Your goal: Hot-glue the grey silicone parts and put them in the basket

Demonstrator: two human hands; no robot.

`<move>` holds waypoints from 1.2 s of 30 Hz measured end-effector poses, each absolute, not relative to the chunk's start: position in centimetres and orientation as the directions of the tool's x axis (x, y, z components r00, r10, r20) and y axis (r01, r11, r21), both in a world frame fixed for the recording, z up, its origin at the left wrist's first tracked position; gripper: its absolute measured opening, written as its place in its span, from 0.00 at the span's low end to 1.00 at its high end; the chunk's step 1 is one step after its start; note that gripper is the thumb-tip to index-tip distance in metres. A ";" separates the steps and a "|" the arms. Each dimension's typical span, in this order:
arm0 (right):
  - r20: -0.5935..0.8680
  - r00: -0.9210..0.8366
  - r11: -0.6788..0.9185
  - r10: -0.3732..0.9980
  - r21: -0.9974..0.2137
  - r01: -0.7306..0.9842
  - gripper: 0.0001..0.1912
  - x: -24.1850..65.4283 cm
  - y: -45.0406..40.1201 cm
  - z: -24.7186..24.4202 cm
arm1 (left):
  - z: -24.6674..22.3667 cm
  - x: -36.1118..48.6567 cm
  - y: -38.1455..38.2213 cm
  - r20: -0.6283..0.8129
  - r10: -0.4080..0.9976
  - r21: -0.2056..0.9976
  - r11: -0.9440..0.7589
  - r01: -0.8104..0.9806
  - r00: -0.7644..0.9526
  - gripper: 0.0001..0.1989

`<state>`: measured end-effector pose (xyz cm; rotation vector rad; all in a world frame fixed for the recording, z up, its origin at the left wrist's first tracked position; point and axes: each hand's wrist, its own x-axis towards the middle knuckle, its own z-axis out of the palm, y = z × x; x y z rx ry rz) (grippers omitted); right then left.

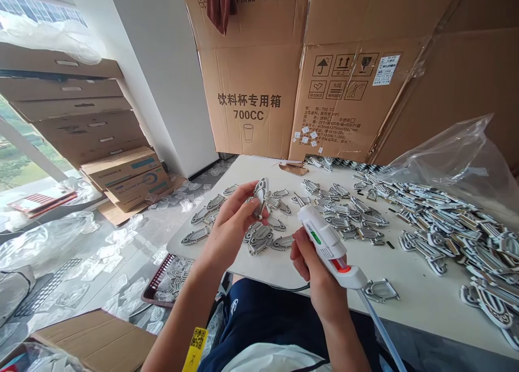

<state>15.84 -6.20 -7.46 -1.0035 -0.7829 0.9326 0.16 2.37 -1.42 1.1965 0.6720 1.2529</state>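
Between the thumb and fingers of my left hand (pixel 233 218) is a small grey-and-white carabiner-like piece (pixel 261 196), held up over the table. My right hand (pixel 320 277) is wrapped round the handle of a white hot glue gun (pixel 324 237), whose nozzle points up and left toward the held piece but stays apart from it. A long translucent glue stick (pixel 381 329) sticks out of the gun's back end. Several similar pieces (pixel 259 238) lie under and around my left hand, and more (pixel 352 218) lie beyond the gun.
A large heap of the same pieces (pixel 458 226) covers the white table's (pixel 239 264) right side, beside a clear plastic bag (pixel 450 150). Cardboard (pixel 251 69) stands behind the table. At left are a dark red basket (pixel 152 293) and plastic scraps (pixel 109 253) on the floor.
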 end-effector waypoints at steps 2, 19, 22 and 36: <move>0.109 0.407 0.239 0.907 -0.929 -0.283 0.24 15.9 -6.1 -7.5 | -1.5 0.2 2.3 0.217 0.939 0.931 -0.117 -0.346 0.266 0.19; 0.049 0.427 0.214 0.903 -0.914 -0.346 0.25 16.0 -5.7 -7.6 | -1.0 0.1 1.7 0.192 0.917 0.928 -0.053 -0.369 0.351 0.30; 0.051 0.419 0.209 0.907 -0.917 -0.341 0.25 16.0 -5.7 -7.5 | -0.8 0.0 1.5 0.175 0.913 0.921 -0.020 -0.389 0.369 0.29; 0.042 0.427 0.204 0.903 -0.917 -0.343 0.25 16.0 -5.7 -7.2 | -0.6 0.0 1.4 0.289 0.839 0.873 -0.033 -0.487 0.461 0.21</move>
